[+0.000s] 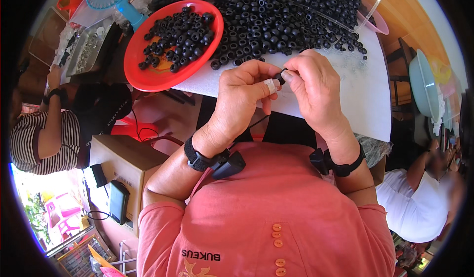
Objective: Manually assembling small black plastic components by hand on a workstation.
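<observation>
A small black ring-shaped piece (281,77) is pinched between the fingertips of my two hands, just above the table's near edge. My left hand (240,90) grips it with thumb and forefinger, and a pale wrap covers the tip of that thumb. From the other side my right hand (317,90) closes on the same piece, partly covering it. Beyond my hands spreads a large heap of similar black pieces (276,22), rounded with open holes. More of these lie in a red-orange round plate (140,77) to the left of my hands.
The white table (368,92) carries the heap, with a clear plastic bin (377,3) at the far right. A blue fan (126,10) stands behind the plate. A cardboard box (116,153) is at my left. Co-workers sit left, in a striped shirt (64,134), and right, in white (414,203).
</observation>
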`<state>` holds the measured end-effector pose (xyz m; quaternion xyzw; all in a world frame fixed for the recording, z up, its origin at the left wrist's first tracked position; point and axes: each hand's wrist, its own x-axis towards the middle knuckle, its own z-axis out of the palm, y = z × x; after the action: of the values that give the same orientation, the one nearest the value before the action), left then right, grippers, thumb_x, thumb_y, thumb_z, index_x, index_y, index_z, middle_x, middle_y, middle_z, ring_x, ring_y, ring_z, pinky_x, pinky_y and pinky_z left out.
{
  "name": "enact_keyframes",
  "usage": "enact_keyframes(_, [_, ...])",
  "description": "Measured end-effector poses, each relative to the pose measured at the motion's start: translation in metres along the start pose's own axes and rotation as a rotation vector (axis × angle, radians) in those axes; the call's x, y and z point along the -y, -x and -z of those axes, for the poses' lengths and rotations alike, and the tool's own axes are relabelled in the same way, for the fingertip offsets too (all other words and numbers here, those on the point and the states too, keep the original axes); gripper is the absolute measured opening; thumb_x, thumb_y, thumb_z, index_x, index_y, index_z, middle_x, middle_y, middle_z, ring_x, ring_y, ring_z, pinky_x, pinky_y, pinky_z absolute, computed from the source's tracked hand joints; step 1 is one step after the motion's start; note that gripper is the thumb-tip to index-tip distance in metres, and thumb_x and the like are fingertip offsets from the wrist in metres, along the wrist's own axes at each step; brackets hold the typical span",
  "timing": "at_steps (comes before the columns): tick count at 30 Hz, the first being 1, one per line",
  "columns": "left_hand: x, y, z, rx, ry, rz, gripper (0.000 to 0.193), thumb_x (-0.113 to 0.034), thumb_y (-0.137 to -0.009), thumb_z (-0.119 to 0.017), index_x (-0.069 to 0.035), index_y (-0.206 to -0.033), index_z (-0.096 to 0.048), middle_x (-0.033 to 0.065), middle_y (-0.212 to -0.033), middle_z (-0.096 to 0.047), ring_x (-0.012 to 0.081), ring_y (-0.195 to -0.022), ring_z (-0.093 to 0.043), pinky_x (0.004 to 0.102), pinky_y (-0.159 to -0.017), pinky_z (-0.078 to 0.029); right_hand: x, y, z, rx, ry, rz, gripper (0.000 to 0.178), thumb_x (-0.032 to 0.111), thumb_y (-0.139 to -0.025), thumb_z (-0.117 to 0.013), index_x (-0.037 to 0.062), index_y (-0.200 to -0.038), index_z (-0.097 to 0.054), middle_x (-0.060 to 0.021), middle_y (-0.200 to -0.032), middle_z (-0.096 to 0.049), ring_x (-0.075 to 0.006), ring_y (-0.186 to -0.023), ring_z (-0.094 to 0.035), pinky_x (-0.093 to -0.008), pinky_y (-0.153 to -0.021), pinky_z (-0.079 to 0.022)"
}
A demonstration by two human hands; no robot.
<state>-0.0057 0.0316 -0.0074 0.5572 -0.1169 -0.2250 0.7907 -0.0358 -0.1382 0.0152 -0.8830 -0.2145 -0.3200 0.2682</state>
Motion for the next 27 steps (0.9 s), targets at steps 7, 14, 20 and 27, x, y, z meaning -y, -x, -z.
enact_keyframes(7, [-0.0012,0.0004,-0.0042,-0.019,-0.002,0.000,0.015,0.000,-0.093,-0.061,0.007,-0.106,-0.063,0.0102,-0.087,-0.066,0.0106,-0.067,-0.060,0.0218,-0.047,-0.047,-0.0032,0.0029,0.0000,0.022,-0.238,-0.111,0.013,-0.004,-0.079,-0.065,0.0031,-0.086,-0.057,-0.0103,-0.076,-0.056,-0.0301,-0.067,-0.056,-0.0388,-0.059,-0.044])
enact_keyframes(14, [0.0003,0.0011,-0.0043,-0.040,-0.008,-0.010,0.016,-0.004,-0.094,-0.062,0.007,-0.106,-0.063,0.0097,-0.085,-0.066,0.0104,-0.066,-0.059,0.0211,-0.047,-0.046,-0.0005,0.0044,-0.0018,-0.019,-0.210,-0.109,0.012,-0.004,-0.081,-0.066,0.0011,-0.087,-0.057,-0.0105,-0.075,-0.056,-0.0263,-0.064,-0.056,-0.0348,-0.057,-0.045])
enact_keyframes(20, [-0.0028,0.0017,-0.0061,-0.030,0.004,0.007,0.018,-0.006,-0.094,-0.063,0.007,-0.107,-0.063,0.0093,-0.084,-0.065,0.0105,-0.064,-0.059,0.0211,-0.046,-0.045,-0.0018,0.0058,0.0022,0.018,-0.339,-0.210,0.008,0.000,-0.088,-0.066,0.0007,-0.089,-0.058,-0.0083,-0.078,-0.060,-0.0198,-0.068,-0.061,-0.0296,-0.062,-0.048])
enact_keyframes(27, [-0.0025,0.0005,-0.0055,-0.027,0.010,-0.003,0.019,-0.007,-0.096,-0.060,0.007,-0.108,-0.062,0.0110,-0.085,-0.066,0.0123,-0.066,-0.062,0.0217,-0.045,-0.046,-0.0015,0.0074,0.0011,-0.016,-0.333,-0.262,0.006,0.002,-0.091,-0.064,0.0005,-0.090,-0.058,-0.0069,-0.080,-0.063,-0.0167,-0.070,-0.062,-0.0287,-0.064,-0.049])
